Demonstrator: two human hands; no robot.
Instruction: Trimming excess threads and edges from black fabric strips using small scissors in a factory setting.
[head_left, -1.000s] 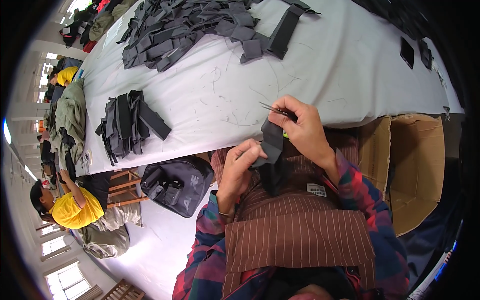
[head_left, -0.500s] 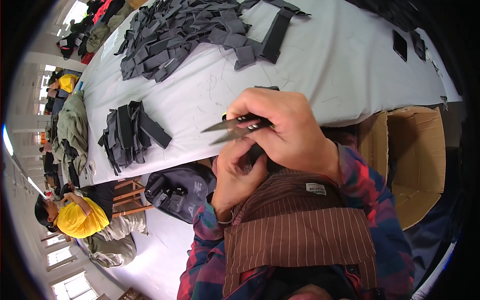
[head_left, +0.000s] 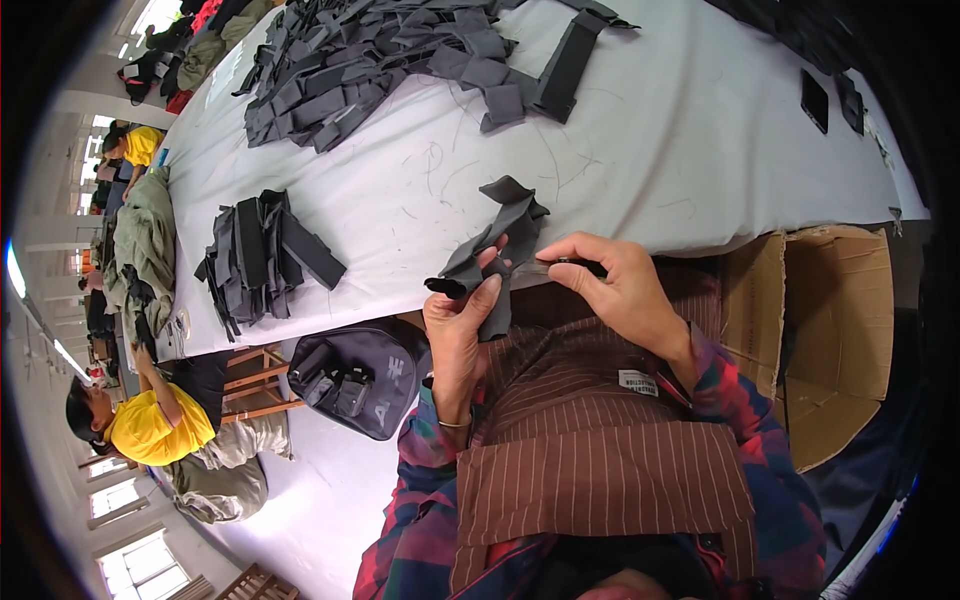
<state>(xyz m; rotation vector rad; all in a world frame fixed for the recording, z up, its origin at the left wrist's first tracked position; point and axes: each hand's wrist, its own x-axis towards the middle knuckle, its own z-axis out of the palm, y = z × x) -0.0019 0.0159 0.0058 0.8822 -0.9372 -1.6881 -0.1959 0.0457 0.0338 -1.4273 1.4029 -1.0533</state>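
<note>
My left hand (head_left: 458, 335) is closed on a dark grey fabric strip (head_left: 512, 218), which stands up folded and twisted above the fingers and hangs down below them. Just to its right, my right hand (head_left: 632, 288) grips small scissors (head_left: 594, 268); a dark handle shows past the fingers, and the blades point left toward the cloth, partly blurred. Beyond the left hand, a small stack of similar dark strips (head_left: 255, 255) lies on the white-covered table (head_left: 400, 200). A large heap of grey fabric strips (head_left: 370, 70) covers the far side.
A cardboard box (head_left: 835, 340) stands open at the right, beside the table edge. Under the table edge is a black bag (head_left: 385, 375) with dark pieces in it. A phone (head_left: 814, 101) lies at the far right. A person in yellow (head_left: 165, 425) sits at the left.
My right hand has moved right and down, and its scissors no longer show spread blades. My left hand has turned, bringing the fabric strip up into view over the table edge.
</note>
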